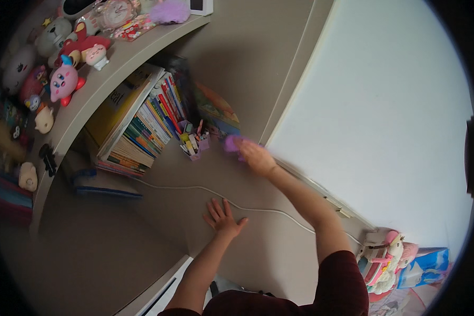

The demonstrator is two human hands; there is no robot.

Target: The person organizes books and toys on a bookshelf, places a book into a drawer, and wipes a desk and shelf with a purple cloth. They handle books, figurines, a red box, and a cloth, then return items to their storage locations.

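Observation:
My right hand (257,158) is stretched forward over the far part of the desk, its fingers on a purple cloth-like item (234,143) that is blurred. Flat on the grey desktop (173,221) rests my left hand (223,221), fingers spread and nothing in it. A white cable (260,209) runs across the desk just beyond the left fingertips. Left of the purple item stand pen holders (194,156) filled with pens and markers.
A row of books (142,130) stands under a curved shelf (114,65) that holds a pink figure (64,82), soft toys and a clock (118,12). A white board (363,110) borders the desk on the right. Plush toys (387,260) and a blue packet (422,268) lie at lower right.

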